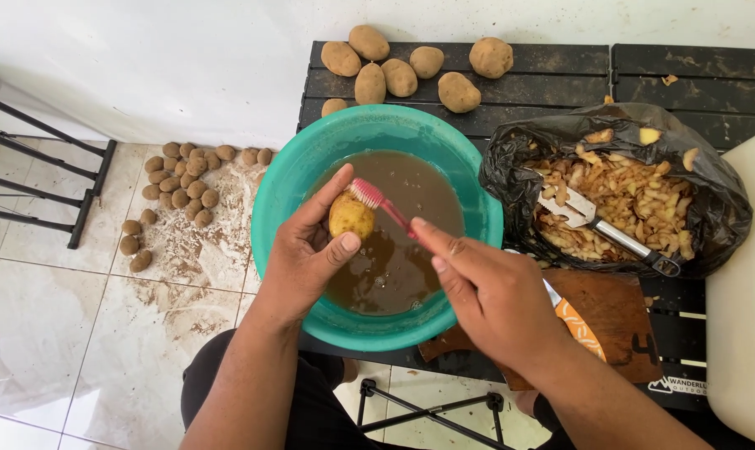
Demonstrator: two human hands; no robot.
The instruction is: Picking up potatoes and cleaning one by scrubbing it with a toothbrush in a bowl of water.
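The left hand grips a small wet yellow potato over the round teal plastic basin of brown water; the right hand pinches a pink toothbrush against it. Right of the basin, a black bag of peelings holds a metal peeler.

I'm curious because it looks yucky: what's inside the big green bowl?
The green bowl holds muddy brown water. Above it, the left hand holds a potato and the right hand holds a pink toothbrush against it. The water is too cloudy to see anything underneath.
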